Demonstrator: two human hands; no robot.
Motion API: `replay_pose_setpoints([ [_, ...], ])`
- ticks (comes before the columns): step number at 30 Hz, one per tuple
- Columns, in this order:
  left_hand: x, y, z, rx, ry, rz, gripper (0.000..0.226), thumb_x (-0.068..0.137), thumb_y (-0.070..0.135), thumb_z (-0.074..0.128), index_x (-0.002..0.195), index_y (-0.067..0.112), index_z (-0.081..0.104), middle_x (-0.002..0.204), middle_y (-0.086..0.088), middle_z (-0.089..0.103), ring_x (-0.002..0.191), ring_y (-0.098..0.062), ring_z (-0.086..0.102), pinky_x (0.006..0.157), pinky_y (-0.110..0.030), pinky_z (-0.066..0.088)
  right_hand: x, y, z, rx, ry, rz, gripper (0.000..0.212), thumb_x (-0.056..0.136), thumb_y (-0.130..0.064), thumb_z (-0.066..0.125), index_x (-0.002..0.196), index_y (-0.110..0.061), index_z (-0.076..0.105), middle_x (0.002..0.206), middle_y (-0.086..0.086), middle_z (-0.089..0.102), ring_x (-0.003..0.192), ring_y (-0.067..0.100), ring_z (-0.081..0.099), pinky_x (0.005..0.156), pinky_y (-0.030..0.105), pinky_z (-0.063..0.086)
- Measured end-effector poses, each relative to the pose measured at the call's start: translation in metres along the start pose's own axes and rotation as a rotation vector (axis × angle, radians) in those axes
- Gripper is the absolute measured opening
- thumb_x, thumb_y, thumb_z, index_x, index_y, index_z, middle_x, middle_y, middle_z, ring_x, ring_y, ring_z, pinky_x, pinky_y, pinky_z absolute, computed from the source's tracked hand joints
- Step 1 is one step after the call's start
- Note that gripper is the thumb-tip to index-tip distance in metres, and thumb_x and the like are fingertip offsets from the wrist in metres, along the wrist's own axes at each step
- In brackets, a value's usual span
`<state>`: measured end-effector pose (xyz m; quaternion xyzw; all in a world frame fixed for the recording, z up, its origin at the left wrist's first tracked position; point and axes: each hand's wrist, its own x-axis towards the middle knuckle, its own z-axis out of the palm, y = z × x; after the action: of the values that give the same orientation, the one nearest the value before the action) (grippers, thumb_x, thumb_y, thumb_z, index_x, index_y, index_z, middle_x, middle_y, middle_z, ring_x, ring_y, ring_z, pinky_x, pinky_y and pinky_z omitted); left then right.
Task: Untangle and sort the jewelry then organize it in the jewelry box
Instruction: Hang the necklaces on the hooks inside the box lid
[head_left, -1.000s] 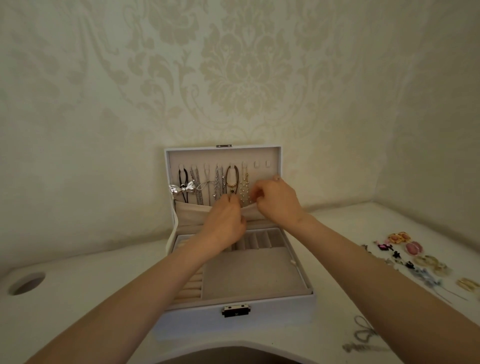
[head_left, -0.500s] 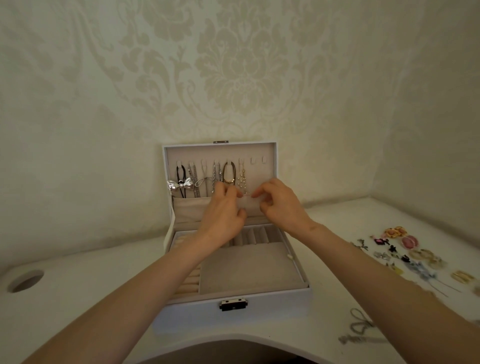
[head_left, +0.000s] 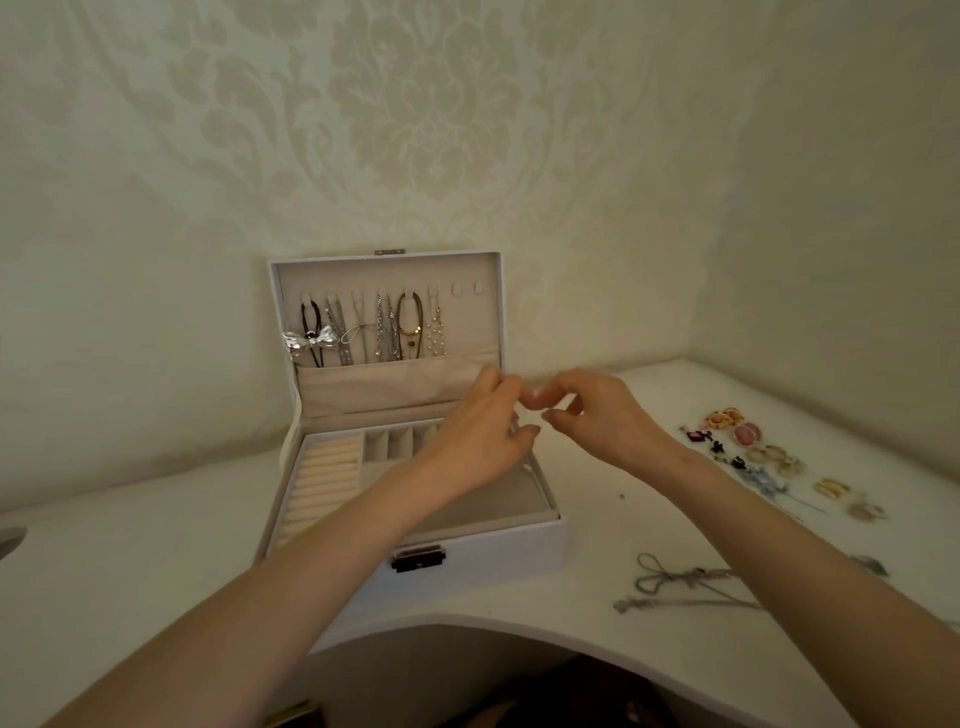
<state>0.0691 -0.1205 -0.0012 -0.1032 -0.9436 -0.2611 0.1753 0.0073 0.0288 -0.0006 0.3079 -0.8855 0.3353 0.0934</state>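
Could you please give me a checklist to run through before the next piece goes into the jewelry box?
1. Jewelry box lid open: ok.
2. Free hooks in the lid: ok, two bare at the right.
3. Left hand and right hand empty: cannot tell; fingertips nearly meet, nothing visible between them.
4. Silver chain untangled: not ok, looped on the table.
5. Earrings stowed: not ok, on the table.

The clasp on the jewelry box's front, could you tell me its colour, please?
The clasp is dark, almost black; the head view shows it.
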Motion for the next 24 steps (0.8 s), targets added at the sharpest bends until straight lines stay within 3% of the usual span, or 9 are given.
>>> replay_pose_setpoints([
  [4, -0.001, 0.014, 0.009, -0.024, -0.07, 0.078, 0.021, 0.087, 0.021, 0.063, 0.107, 0.02, 0.055, 0.112, 0.007, 0.048, 0.094, -0.004, 0.055, 0.079, -0.022, 0.046, -0.025, 0.017, -0.022, -0.043, -0.082, 0.082, 0.01, 0.085, -0.016, 0.068, 0.093, -0.022, 0.069, 0.091, -0.007, 0.063, 0.065, -0.003, 0.049, 0.063, 0.015, 0.037],
  [8, -0.003, 0.028, 0.019, 0.051, -0.17, 0.191, 0.019, 0.088, 0.026, 0.063, 0.105, 0.02, 0.058, 0.108, 0.007, 0.059, 0.096, -0.003, 0.054, 0.085, -0.024, 0.045, -0.048, 0.029, -0.042, -0.085, -0.371, 0.182, 0.012, 0.08, -0.017, 0.075, 0.088, -0.021, 0.068, 0.086, 0.0, 0.064, 0.063, 0.007, 0.057, 0.054, 0.014, 0.043],
  [13, 0.0, 0.029, 0.037, 0.087, -0.237, 0.218, 0.014, 0.089, 0.027, 0.06, 0.102, 0.021, 0.058, 0.106, 0.006, 0.059, 0.093, -0.004, 0.057, 0.08, -0.023, 0.043, -0.068, 0.041, -0.046, -0.257, -0.67, 0.203, 0.018, 0.072, -0.024, 0.081, 0.081, -0.027, 0.065, 0.075, -0.01, 0.06, 0.069, 0.004, 0.055, 0.063, 0.017, 0.041],
  [19, 0.006, 0.024, 0.04, 0.109, -0.199, 0.14, 0.009, 0.092, 0.017, 0.052, 0.096, 0.017, 0.061, 0.102, 0.002, 0.059, 0.088, -0.01, 0.058, 0.081, -0.035, 0.049, -0.072, 0.049, -0.04, -0.284, -0.613, 0.183, 0.018, 0.072, -0.024, 0.081, 0.076, -0.023, 0.064, 0.071, -0.012, 0.058, 0.066, 0.004, 0.052, 0.062, 0.019, 0.041],
  [24, 0.007, 0.028, 0.039, 0.128, -0.295, 0.104, 0.006, 0.09, 0.021, 0.059, 0.095, 0.018, 0.061, 0.103, 0.004, 0.062, 0.091, -0.009, 0.059, 0.079, -0.028, 0.048, -0.067, 0.05, -0.028, -0.179, -0.549, 0.189, 0.016, 0.077, -0.025, 0.077, 0.074, -0.02, 0.062, 0.066, -0.011, 0.06, 0.061, 0.002, 0.053, 0.057, 0.016, 0.037],
])
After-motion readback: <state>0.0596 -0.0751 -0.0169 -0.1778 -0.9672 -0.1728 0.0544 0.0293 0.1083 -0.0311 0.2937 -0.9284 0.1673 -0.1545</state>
